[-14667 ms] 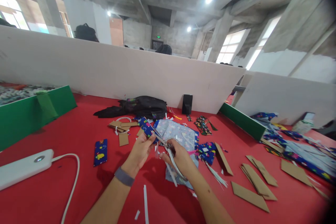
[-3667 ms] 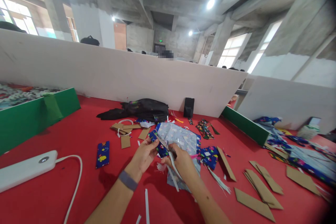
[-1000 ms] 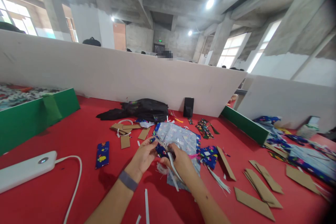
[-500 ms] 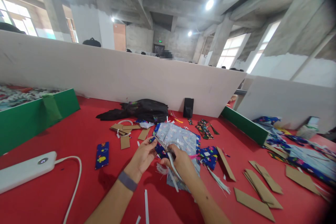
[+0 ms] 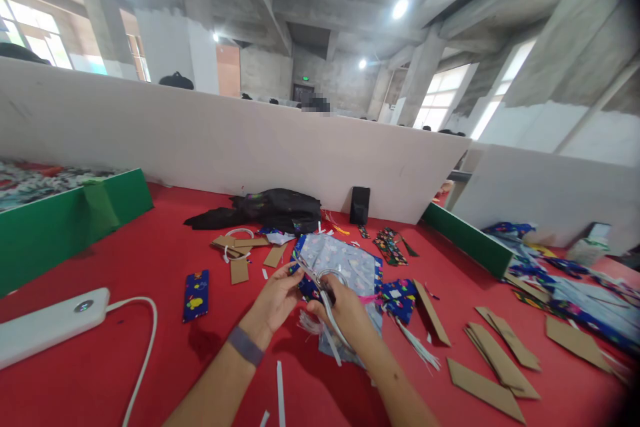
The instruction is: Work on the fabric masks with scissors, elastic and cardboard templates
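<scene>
My left hand pinches a small piece of dark blue patterned fabric in front of me. My right hand is closed around the white handles of a pair of scissors, whose metal blades point up and left, right by the fabric. Whether the blades are apart is too small to tell. Beneath both hands lies a larger light blue cloth with a dark blue patterned edge. A finished-looking blue rectangle with a yellow figure lies flat to the left.
Cardboard strips lie at the right, beside a blue patterned piece with a white tassel. A white power bank with a cable is at left. Behind are a black cloth bundle, a phone and a white partition.
Both hands keep nearly the same place and grip, with the scissors still at the fabric. Only a very slight shift of the view shows.
</scene>
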Demonstrator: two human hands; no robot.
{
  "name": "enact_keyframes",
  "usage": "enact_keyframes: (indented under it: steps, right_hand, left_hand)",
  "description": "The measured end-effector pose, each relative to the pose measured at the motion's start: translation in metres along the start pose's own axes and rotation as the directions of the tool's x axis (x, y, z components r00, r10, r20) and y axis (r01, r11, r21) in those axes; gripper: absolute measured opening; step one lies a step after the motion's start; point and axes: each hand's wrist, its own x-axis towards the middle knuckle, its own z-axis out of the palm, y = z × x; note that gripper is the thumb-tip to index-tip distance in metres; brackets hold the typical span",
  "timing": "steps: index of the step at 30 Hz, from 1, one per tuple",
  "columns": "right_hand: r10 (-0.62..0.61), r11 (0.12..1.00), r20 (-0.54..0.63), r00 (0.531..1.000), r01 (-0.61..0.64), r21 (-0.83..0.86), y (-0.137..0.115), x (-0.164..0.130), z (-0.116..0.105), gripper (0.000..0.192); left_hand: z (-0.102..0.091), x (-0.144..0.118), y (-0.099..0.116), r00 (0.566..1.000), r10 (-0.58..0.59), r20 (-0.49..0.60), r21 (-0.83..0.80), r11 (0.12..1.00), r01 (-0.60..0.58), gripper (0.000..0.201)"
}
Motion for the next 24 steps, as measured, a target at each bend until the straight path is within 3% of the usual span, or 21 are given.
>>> enact_keyframes:
  steps: [6, 24]
  right_hand:
    - [-0.039, 0.999, 0.007, 0.999, 0.039, 0.022, 0.0038, 0.0022, 0.0011, 0.036]
    - [0.018, 0.999, -0.008, 1.000, -0.018, -0.033, -0.0001, 0.0011, -0.0016, 0.037]
  left_hand:
    - [-0.0005, 0.0007, 0.0002, 1.000, -0.003, 0.003, -0.011, 1.000, 0.003, 0.020]
    - [-0.0010, 0.0007, 0.0017, 1.000, -0.004, -0.002, -0.014, 1.000, 0.004, 0.019]
